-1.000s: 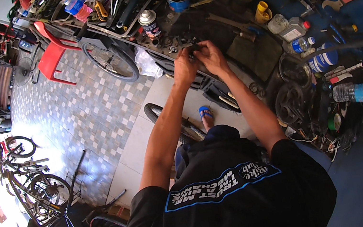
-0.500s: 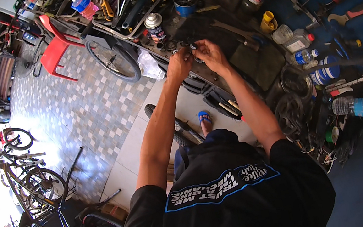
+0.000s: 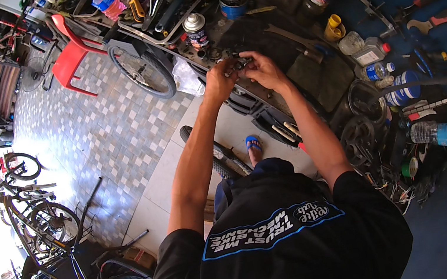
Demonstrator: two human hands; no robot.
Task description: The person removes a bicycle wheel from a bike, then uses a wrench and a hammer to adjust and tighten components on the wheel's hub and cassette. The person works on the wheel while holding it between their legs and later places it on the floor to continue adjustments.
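Observation:
Both my hands are raised over the front edge of a cluttered workbench, close together. My left hand [image 3: 219, 82] is closed, its fingertips pinched on a small dark metal part [image 3: 241, 64]. From the other side my right hand [image 3: 264, 71] grips the same part between thumb and fingers. The part looks partly shiny, but the fingers cover much of it and its kind cannot be made out. Just beyond my left hand stands a spray can [image 3: 196, 32]. A large wrench [image 3: 293, 37] lies on the dark bench mat, to the right of my hands.
A tray of tools [image 3: 176, 4] and a blue round tin [image 3: 233, 1] sit farther back. Bottles [image 3: 371, 53] line the bench's right side, below tools on a blue wall. A bicycle wheel [image 3: 142, 70] and a red chair [image 3: 71, 53] stand left; bicycles [image 3: 41, 225] are at far left.
My fingers have shifted slightly around the small metal part, and more of it shows between my hands. The whole view has moved a little; both hands stay at the bench edge.

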